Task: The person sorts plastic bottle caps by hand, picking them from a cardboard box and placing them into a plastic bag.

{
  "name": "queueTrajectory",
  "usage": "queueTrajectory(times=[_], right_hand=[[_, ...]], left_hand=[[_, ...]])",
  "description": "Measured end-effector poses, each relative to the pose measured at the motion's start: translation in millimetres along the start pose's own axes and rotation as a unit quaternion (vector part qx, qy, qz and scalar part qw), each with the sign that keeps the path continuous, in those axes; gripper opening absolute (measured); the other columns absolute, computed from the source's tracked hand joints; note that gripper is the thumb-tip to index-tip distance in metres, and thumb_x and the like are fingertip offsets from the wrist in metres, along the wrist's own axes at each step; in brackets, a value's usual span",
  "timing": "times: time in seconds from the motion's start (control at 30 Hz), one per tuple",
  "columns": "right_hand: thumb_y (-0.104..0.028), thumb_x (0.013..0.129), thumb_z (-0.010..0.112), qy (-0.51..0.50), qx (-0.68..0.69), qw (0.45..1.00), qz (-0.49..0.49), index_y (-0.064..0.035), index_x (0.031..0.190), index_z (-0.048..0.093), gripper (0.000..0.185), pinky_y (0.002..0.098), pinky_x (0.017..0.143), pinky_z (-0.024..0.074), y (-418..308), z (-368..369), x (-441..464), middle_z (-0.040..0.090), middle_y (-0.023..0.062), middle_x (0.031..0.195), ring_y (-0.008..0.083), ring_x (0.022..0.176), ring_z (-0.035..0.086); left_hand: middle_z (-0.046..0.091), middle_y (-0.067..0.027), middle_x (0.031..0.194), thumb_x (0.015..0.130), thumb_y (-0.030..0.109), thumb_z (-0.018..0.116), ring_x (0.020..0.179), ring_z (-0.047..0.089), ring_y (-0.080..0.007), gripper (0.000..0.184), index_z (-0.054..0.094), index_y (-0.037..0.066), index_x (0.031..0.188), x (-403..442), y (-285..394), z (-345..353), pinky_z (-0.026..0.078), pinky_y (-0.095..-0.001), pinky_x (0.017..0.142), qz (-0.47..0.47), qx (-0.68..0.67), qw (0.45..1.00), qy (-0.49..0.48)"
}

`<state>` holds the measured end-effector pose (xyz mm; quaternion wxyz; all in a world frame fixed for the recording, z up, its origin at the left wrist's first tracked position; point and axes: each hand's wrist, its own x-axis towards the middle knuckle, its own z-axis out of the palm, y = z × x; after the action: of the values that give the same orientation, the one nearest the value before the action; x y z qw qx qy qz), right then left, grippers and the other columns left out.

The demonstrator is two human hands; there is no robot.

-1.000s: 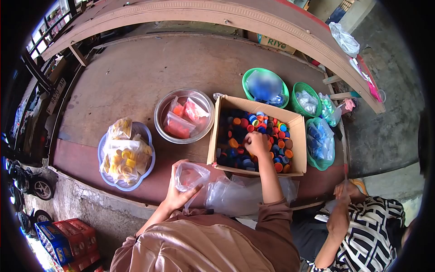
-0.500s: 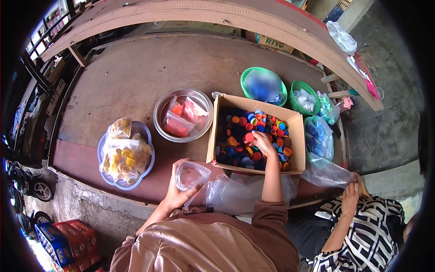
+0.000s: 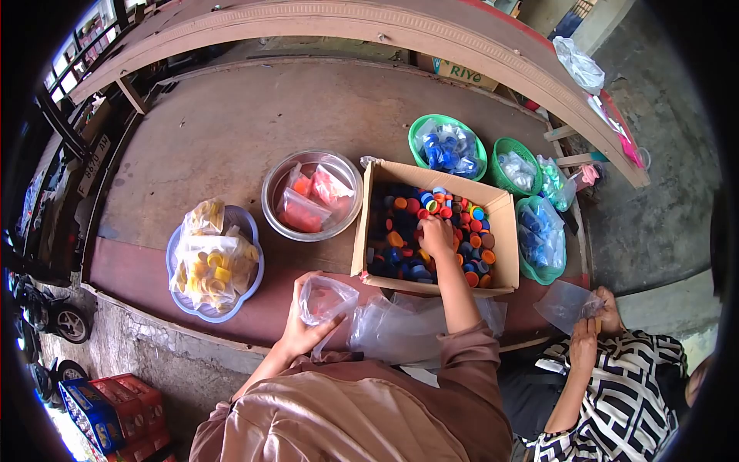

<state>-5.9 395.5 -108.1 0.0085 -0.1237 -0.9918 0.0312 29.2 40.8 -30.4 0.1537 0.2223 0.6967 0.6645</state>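
My left hand (image 3: pixel 302 319) is wrapped round a clear plastic bag (image 3: pixel 327 299), its mouth open upward. Inside the cardboard box (image 3: pixel 443 174), my right hand (image 3: pixel 436 236) is lowered among many coloured bottle caps (image 3: pixel 473 240), fingers bent together; a red cap shows at the fingertips, but whether they grip it is hard to tell. Flat clear bags (image 3: pixel 396 327) lie in front of the box. Left of it stands a metal bowl (image 3: pixel 271 208) with bags of red caps (image 3: pixel 304 209). A blue basket (image 3: pixel 181 300) farther left bears bags of yellow caps (image 3: pixel 209 269).
Green baskets (image 3: pixel 416 127) with bagged blue and white items stand behind and right of the box. A co-worker's hands (image 3: pixel 593 331) hold a clear bag (image 3: pixel 566 304) at the right table edge. A raised wooden beam (image 3: pixel 385 23) crosses the far side.
My right hand lifted with a red cap at its fingers, then went back down among the caps. The co-worker's clear bag swung out over the table edge. My left hand stays put.
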Motion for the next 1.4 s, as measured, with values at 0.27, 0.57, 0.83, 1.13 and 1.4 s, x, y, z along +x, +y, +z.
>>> queueTrajectory(times=[0.27,0.57,0.83,1.13,1.4], right_hand=[[-0.018,0.064,0.071,0.018,-0.064,0.997,-0.025,-0.0129,0.085,0.068,0.022,0.0399,0.079,0.0435,-1,-5,-3,0.061,0.0056,0.09,0.0239,0.092,0.057],[-0.007,0.074,0.059,0.115,0.274,0.95,0.095,0.0011,0.101,0.062,0.028,0.0424,0.076,0.048,25,-3,-11,0.062,0.0236,0.088,0.0364,0.084,0.061],[0.012,0.076,0.044,0.158,0.354,0.921,0.038,0.0018,0.113,0.052,0.039,0.0325,0.073,0.0521,25,-6,-17,0.062,0.0196,0.098,0.028,0.08,0.065],[-0.007,0.09,0.048,0.096,0.603,0.791,0.021,0.0022,0.11,0.052,0.021,0.0232,0.063,0.0492,-17,-54,-37,0.063,0.0089,0.088,0.0103,0.071,0.059],[-0.013,0.092,0.047,-0.007,0.505,0.847,-0.166,-0.0011,0.1,0.046,0.014,0.0288,0.066,0.0438,-130,-136,-101,0.054,0.0095,0.079,0.0165,0.072,0.053]], left_hand=[[0.04,-0.0119,0.118,0.068,0.015,0.074,0.106,0.046,-0.0221,0.071,0.033,0.002,0.125,0,1,1,0.041,-0.0365,0.089,-0.004,0.004,1.0,-0.008],[0.041,-0.0119,0.116,0.068,0.015,0.074,0.105,0.046,-0.0217,0.071,0.033,0.003,0.125,-1,2,-1,0.041,-0.0367,0.089,-0.002,0.009,1.0,-0.002],[0.043,-0.0109,0.113,0.068,0.015,0.074,0.102,0.045,-0.0204,0.072,0.033,0.003,0.125,0,5,1,0.041,-0.0358,0.088,0.035,0.039,0.998,-0.022],[0.044,-0.0121,0.112,0.067,0.014,0.073,0.103,0.047,-0.0222,0.072,0.032,0.001,0.125,-1,5,1,0.04,-0.0358,0.089,0.045,0.028,0.998,-0.025],[0.045,-0.0203,0.114,0.06,0.012,0.073,0.107,0.047,-0.0371,0.076,0.033,0.0,0.124,10,13,2,0.039,-0.0411,0.091,0.076,0.131,0.987,-0.06]])
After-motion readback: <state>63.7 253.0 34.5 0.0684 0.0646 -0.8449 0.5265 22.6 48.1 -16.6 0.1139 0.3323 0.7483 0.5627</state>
